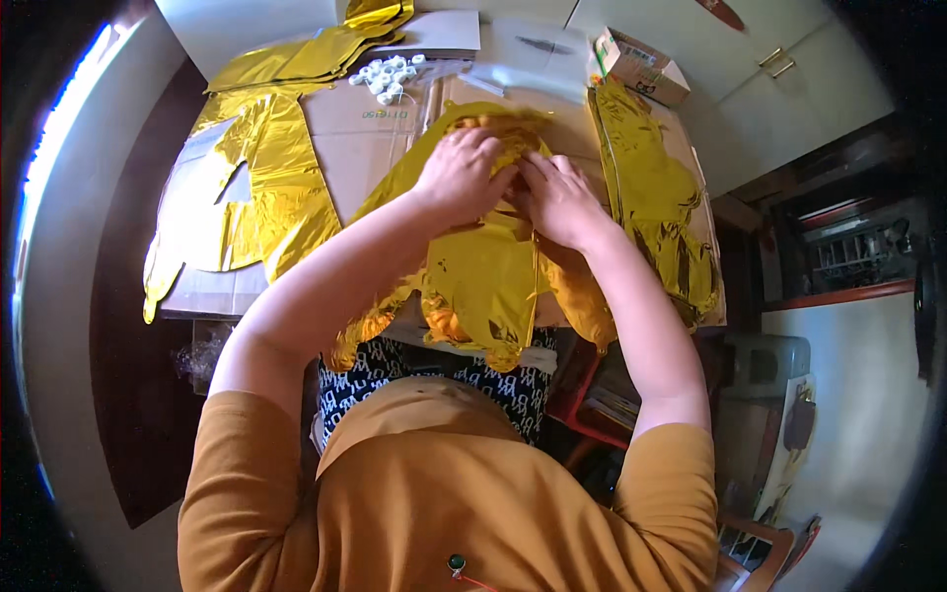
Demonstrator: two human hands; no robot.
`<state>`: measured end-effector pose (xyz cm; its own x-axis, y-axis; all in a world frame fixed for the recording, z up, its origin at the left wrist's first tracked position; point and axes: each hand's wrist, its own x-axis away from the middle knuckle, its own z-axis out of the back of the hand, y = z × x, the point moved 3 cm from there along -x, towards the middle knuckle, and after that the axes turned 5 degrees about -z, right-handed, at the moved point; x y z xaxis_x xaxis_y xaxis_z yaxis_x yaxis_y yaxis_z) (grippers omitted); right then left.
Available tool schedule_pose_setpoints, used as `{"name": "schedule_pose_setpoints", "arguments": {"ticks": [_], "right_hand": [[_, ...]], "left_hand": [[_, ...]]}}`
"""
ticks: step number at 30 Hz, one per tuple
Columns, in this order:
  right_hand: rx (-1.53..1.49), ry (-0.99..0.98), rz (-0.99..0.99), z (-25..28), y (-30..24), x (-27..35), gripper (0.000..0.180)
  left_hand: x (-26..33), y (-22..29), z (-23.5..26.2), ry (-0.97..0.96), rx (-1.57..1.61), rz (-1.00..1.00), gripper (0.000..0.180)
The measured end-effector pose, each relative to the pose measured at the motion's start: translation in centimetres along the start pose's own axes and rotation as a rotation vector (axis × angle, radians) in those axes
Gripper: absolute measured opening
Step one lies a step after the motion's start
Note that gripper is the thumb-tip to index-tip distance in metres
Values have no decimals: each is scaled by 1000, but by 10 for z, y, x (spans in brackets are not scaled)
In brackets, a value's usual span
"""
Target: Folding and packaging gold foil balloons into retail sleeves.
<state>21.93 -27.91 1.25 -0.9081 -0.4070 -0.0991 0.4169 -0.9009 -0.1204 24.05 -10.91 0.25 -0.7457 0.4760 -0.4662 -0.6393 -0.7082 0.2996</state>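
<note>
A flat gold foil balloon lies crumpled on the cardboard-covered table, its lower end hanging over the near edge toward my lap. My left hand and my right hand meet at its upper middle, fingers pinched together on the foil. What lies between the fingertips is hidden by the hands.
More gold foil balloons lie flat at the left, at the back and along the right edge. Several small white rings sit at the back, beside white sheets and a small cardboard box. White cabinet doors stand at the right.
</note>
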Motion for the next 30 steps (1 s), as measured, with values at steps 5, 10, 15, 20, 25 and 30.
{"name": "schedule_pose_setpoints", "arguments": {"ticks": [5, 10, 15, 20, 25, 30], "right_hand": [[63, 48, 15, -14, 15, 4, 48], [69, 7, 2, -12, 11, 3, 51], [58, -98, -23, -6, 8, 2, 52], [49, -61, -13, -16, 18, 0, 53], [-2, 99, 37, -14, 17, 2, 48], [-64, 108, 47, -11, 19, 4, 47]], "left_hand": [[-16, -24, 18, -155, -264, 201, 58], [-3, -21, 15, -59, -433, 82, 45], [7, 23, 6, -94, -27, -185, 74], [24, 10, -6, -311, -69, -185, 92], [32, 3, -14, -277, -109, -215, 94], [31, 1, -17, -254, -125, -224, 92]]}}
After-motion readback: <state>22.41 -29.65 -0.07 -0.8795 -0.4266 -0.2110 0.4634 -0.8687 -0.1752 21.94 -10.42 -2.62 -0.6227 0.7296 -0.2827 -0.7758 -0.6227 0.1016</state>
